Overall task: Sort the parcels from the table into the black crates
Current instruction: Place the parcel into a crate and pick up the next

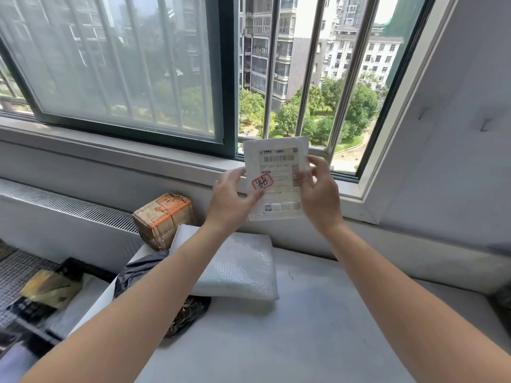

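On the grey table top (318,327), a crumpled black plastic bag parcel (138,275) and a white bubble-wrap padded parcel (237,269) are lying touching, with a brown cardboard box taped in orange (163,219) sitting just behind. Beyond them, the left hand (229,197) and right hand (320,194) are pinching a flat white labelled mailer (276,175) by its side edges, holding it upright before the window. It is probably light, thin and bendy, so edge grips are suiting it.

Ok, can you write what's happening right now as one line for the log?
step: parcel held up | left hand: pinches white envelope | right hand: holds white envelope | unsorted: brown box, bubble mailer, black bag
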The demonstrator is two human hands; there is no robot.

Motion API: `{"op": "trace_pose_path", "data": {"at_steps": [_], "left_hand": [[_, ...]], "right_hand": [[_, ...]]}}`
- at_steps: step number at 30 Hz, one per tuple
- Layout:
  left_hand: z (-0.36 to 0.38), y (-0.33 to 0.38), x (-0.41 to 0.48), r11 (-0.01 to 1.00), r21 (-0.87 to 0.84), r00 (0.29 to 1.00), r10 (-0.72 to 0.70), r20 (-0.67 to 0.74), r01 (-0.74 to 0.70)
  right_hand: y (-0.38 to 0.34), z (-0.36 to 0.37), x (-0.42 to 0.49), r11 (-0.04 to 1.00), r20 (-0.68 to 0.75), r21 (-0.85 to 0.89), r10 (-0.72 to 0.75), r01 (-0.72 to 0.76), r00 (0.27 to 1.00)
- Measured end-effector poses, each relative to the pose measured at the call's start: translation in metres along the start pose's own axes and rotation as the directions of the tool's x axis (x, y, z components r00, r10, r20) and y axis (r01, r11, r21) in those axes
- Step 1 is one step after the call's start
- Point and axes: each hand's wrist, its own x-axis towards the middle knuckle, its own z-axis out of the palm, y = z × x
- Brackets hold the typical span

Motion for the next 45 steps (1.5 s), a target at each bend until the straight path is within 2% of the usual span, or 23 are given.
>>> {"op": "trace_pose_path", "data": {"at_steps": [4, 8, 11, 14, 20, 26, 29, 36, 41, 45], "left_hand": [[0.003, -0.006, 0.004, 0.959, 0.274, 0.997, 0.054, 0.063, -0.070], [0.011, -0.014, 0.001, 0.841, 0.512, 0.979, 0.089, 0.184, -0.173], [0.018, -0.018, -0.004, 0.762, 0.598, 0.960, 0.115, 0.253, -0.249], [0.023, -0.017, -0.006, 0.739, 0.604, 0.944, 0.132, 0.303, -0.297], [0.040, -0.008, -0.013, 0.694, 0.569, 0.872, 0.181, 0.455, -0.441], [0.088, 0.013, -0.040, 0.675, 0.445, 0.754, 0.260, 0.603, -0.589], [0.118, 0.032, -0.058, 0.661, 0.407, 0.717, 0.296, 0.631, -0.631], [0.185, 0.108, -0.119, 0.648, 0.269, 0.620, 0.403, 0.673, -0.713], [0.242, 0.176, -0.173, 0.595, 0.288, 0.603, 0.437, 0.668, -0.750], [0.295, 0.242, -0.223, 0.612, 0.264, 0.595, 0.433, 0.677, -0.745]], "right_hand": [[0.011, -0.008, -0.002, 0.999, 0.011, -0.029, 0.030, -0.030, 0.999], [0.027, -0.018, -0.009, 0.993, 0.045, -0.104, 0.052, -0.047, 0.998], [0.035, -0.025, -0.019, 0.983, 0.061, -0.171, 0.082, -0.070, 0.995], [0.033, -0.035, -0.029, 0.969, 0.041, -0.224, 0.117, -0.105, 0.992], [0.026, -0.072, -0.056, 0.915, -0.087, -0.328, 0.219, -0.235, 0.972], [0.019, -0.134, -0.113, 0.806, -0.218, -0.451, 0.317, -0.383, 0.923], [0.015, -0.174, -0.139, 0.761, -0.272, -0.476, 0.349, -0.440, 0.897], [0.023, -0.277, -0.191, 0.667, -0.415, -0.557, 0.292, -0.494, 0.862], [0.039, -0.368, -0.226, 0.672, -0.466, -0.546, 0.252, -0.500, 0.848], [0.056, -0.458, -0.257, 0.693, -0.467, -0.517, 0.262, -0.501, 0.845]]}}
